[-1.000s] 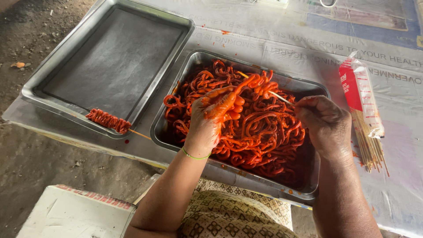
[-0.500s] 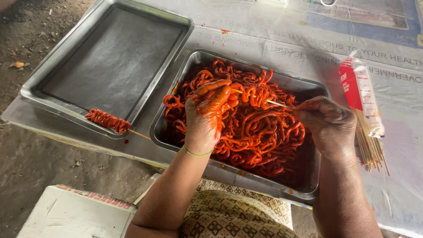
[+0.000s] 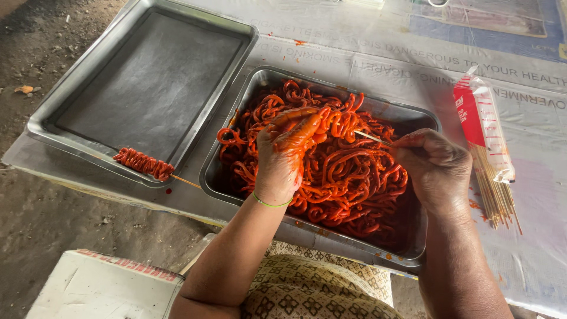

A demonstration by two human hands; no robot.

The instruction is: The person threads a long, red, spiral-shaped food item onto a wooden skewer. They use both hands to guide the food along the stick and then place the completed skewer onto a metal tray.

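A steel tray [image 3: 426, 118] holds a heap of long orange-red marinated meat strips [image 3: 348, 177]. My left hand [image 3: 286, 150], smeared with red sauce, pinches one strip above the heap. My right hand [image 3: 434, 168] holds a thin wooden skewer [image 3: 373, 138] whose tip points left at that strip and touches it. Both hands hover over the middle of the tray.
A wider, flat steel tray [image 3: 150, 88] lies to the left, with one loaded skewer [image 3: 144, 163] resting on its near rim. A red-and-clear packet of wooden skewers [image 3: 487, 147] lies right of the meat tray. A white box [image 3: 106, 286] sits below the table edge.
My left hand has dropped lower toward the heap with the strip. My right hand moved left, bringing the skewer tip to the strip.
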